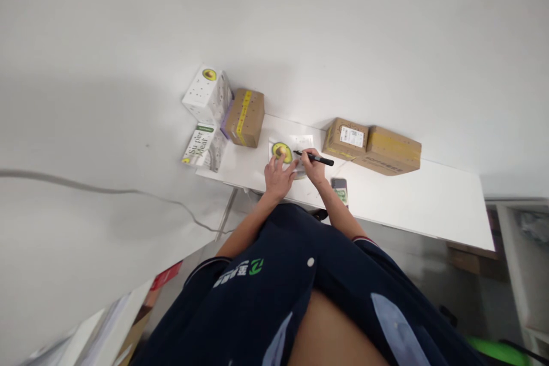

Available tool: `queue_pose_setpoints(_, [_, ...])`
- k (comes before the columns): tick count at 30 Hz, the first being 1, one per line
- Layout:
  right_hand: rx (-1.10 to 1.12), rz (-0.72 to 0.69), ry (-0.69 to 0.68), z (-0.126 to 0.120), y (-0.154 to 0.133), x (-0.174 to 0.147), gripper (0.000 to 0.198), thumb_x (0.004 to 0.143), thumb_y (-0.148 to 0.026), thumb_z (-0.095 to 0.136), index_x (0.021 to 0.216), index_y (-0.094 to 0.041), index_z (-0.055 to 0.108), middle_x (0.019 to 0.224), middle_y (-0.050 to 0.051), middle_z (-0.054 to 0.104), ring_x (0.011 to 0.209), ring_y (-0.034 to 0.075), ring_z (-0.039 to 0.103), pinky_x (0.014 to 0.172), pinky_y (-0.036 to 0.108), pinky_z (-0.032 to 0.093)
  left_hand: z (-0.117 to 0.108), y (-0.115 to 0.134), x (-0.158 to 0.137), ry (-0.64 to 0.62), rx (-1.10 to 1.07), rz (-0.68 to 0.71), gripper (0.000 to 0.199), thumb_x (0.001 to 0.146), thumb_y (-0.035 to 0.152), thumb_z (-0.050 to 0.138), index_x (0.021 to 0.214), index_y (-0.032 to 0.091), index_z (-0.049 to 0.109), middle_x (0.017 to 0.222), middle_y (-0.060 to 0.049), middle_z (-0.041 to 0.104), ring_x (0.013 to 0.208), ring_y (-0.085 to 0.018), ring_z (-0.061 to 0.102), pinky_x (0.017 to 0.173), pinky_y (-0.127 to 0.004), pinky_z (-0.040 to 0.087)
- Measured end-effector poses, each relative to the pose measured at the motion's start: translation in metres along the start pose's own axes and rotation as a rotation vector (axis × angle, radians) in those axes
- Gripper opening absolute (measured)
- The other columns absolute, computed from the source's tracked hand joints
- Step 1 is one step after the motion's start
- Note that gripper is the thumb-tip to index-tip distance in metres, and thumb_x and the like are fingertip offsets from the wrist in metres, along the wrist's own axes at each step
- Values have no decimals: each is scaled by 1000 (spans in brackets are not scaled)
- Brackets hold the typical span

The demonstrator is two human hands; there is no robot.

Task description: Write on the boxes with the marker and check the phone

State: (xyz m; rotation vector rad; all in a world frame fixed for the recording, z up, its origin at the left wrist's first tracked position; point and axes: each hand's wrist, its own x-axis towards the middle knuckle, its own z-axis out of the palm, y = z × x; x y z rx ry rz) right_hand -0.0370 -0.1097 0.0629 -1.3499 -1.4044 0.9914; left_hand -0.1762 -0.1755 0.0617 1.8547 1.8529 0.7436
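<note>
A white box (pixel 273 147) printed with a halved avocado lies on the narrow white table in front of me. My left hand (pixel 278 179) rests on its near side, fingers spread across the surface. In my right hand (pixel 314 168) is a black marker (pixel 322 160), gripped between thumb and fingers. The marker's tip points left, at the printed face; whether it touches cannot be told. Just right of my right wrist lies a phone (pixel 340 190) with a green and white picture on its back.
Two white avocado-printed boxes, an upper one (pixel 201 94) and a lower one (pixel 201 147), stand at the left end beside a taped brown carton (pixel 249 118). Right of my hands sit a labelled carton (pixel 343 146) and a longer carton (pixel 392 150). The white table (pixel 446 206) runs along the wall.
</note>
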Motion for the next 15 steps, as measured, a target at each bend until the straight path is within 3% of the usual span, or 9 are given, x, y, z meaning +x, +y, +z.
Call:
queue_pose_setpoints(7, [39,43,28,1,4,0,10,86,-32,59,82,-23,60,71,-4,57,64,11,50,66,23,44,1,-2,0,1,6,7,40,91,44,57,129,35,66,152,-9,45,144,-40,27,117,-57,23])
queue_pose_setpoints(15, [33,-3,-16,3,13,0,12,91,-30,54,87,-20,59,73,-4,56,67,10,49,68,23,43,-2,1,-1,-30,109,54,41,96,41,49,134,30,63,152,-16,41,141,-47,28,111,-64,26])
